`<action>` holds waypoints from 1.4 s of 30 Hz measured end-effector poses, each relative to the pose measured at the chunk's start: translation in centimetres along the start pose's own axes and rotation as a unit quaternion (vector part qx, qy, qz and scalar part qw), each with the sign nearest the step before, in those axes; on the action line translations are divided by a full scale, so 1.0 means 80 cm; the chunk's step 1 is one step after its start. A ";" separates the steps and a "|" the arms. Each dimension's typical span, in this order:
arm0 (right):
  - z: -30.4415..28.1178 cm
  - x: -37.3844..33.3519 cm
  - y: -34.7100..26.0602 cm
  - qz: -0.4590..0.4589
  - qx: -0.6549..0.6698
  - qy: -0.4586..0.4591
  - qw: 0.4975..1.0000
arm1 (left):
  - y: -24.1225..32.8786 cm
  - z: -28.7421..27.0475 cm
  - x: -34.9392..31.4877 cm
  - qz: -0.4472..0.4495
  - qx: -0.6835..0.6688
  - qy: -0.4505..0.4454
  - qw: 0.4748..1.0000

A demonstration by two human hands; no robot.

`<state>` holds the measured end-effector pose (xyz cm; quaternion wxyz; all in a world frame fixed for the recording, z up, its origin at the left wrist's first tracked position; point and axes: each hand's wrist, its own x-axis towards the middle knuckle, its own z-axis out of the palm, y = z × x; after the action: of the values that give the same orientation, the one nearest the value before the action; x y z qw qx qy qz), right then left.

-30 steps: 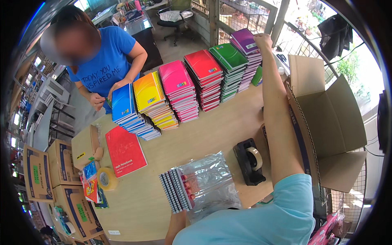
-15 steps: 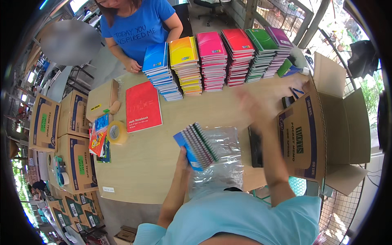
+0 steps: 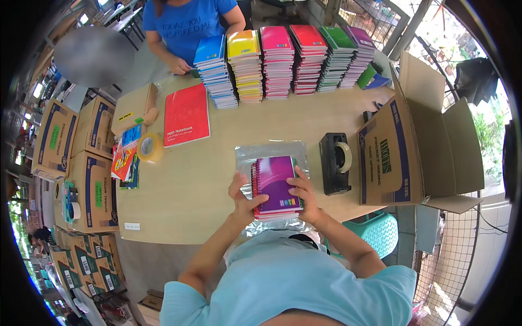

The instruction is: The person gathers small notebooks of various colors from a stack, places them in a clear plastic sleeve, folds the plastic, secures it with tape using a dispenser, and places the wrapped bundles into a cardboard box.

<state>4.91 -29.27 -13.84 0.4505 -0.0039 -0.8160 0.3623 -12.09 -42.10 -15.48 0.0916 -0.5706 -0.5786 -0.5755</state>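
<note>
Between my two hands is a small stack of spiral pocket notebooks [image 3: 276, 182] with a purple cover on top. My left hand [image 3: 244, 200] grips its left side, thumb resting on the cover near the wire binding. On the right side my right hand [image 3: 305, 196] clasps the edges, fingers bent over the cover. Beneath the stack lies a clear plastic bag [image 3: 246, 151], flat on the table. At the far side stand several tall notebook piles, among them a blue pile [image 3: 212, 50], a yellow pile [image 3: 243, 44] and a purple pile [image 3: 359, 39].
A black tape dispenser [image 3: 335, 176] and an open carton [image 3: 387, 155] stand to the right. Leftward lie a red notebook [image 3: 187, 117], a tape roll [image 3: 148, 148] and stacked cartons [image 3: 89, 185]. Across the table is a person in a blue shirt [image 3: 187, 24].
My right hand has come back from near the far piles to the stack. The stack, tilted in my left hand before, is now between both hands, with a purple notebook on top.
</note>
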 end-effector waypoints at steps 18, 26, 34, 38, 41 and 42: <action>0.003 -0.029 0.011 0.582 0.509 0.012 0.634 | 0.003 0.002 -0.060 -0.677 -0.492 -0.032 0.546; 0.023 -0.033 0.001 0.522 0.258 0.025 0.812 | -0.003 -0.001 -0.078 -0.669 -0.555 -0.022 0.494; -0.013 0.018 -0.030 0.414 0.269 0.229 0.839 | -0.033 0.009 -0.110 -0.465 -0.859 0.117 0.178; -0.031 0.024 -0.033 0.436 0.279 0.223 0.826 | -0.030 0.009 -0.090 -0.359 -0.931 0.055 0.042; -0.026 0.024 -0.037 0.446 0.322 0.221 0.805 | -0.022 0.003 -0.077 -0.315 -0.948 0.018 0.043; -0.022 0.023 -0.039 0.454 0.324 0.205 0.804 | -0.020 0.002 -0.074 -0.310 -0.949 0.010 0.049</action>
<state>6.10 -29.92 -10.06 0.3662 -0.3015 -0.4450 0.7596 -11.27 -44.75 -20.95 -0.7099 0.0702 0.3418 -0.6117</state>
